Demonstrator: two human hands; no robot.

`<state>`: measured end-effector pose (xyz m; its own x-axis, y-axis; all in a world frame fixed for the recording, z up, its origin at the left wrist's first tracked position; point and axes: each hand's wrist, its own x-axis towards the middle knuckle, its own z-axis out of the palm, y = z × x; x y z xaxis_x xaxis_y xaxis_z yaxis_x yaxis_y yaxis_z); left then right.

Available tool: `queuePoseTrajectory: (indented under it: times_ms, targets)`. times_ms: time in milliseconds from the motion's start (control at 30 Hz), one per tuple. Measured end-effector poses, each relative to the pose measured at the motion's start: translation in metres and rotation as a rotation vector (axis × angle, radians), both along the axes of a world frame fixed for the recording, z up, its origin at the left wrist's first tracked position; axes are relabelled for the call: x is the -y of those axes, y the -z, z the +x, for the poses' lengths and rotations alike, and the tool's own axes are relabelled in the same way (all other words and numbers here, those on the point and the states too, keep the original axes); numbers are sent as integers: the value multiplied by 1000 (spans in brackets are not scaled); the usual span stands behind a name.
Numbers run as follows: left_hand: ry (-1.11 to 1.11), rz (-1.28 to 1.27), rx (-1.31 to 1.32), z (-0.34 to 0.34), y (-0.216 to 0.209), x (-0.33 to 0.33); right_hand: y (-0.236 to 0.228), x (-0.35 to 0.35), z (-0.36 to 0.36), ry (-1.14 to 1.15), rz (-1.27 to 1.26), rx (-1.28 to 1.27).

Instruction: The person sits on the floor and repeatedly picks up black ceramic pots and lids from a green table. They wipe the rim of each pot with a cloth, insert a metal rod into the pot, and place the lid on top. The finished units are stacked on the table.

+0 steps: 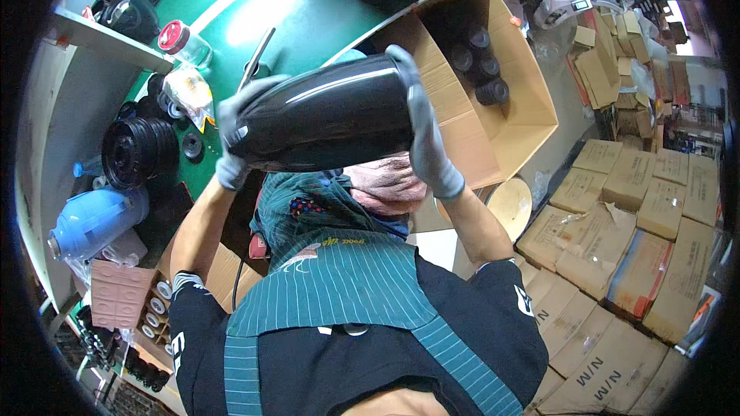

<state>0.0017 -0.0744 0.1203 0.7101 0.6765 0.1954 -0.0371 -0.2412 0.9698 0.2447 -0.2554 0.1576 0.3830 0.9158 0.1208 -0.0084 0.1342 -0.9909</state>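
Head | black cylinder (pixel 327 119) | between left hand (pixel 230 117), right hand (pixel 426 131) | fingers (pixel 401 55) at ends

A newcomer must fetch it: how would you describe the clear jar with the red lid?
On the green tabletop, look left, past the grey-gloved left hand, to the white-and-yellow plastic bag. Just beyond that bag is the clear jar with the red lid. Its transparent body and red top set it apart from the glossy black rounded parts nearby.

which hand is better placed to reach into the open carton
Probably the right hand: it holds the end of the black piece nearer the carton, while the left hand holds the opposite end, farther away. Both are occupied.
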Motion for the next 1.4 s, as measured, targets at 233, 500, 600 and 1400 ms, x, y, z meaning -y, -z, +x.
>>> queuePoseTrajectory:
  times_ms: [233, 500, 600, 1400]
  targets:
    - [5, 51, -55, -13, -32, -7, 7, 19, 19, -268, -365, -477]
    - [16, 558, -70, -16, -42, -2, 19, 1, 10, -257, -111, -18]
    - [74, 488, -36, -26, -41, -4, 3, 18, 7, -287, -385, -197]
    - [57, 489, -130, -14, -51, 5, 7, 22, -32, 74, -142, 57]
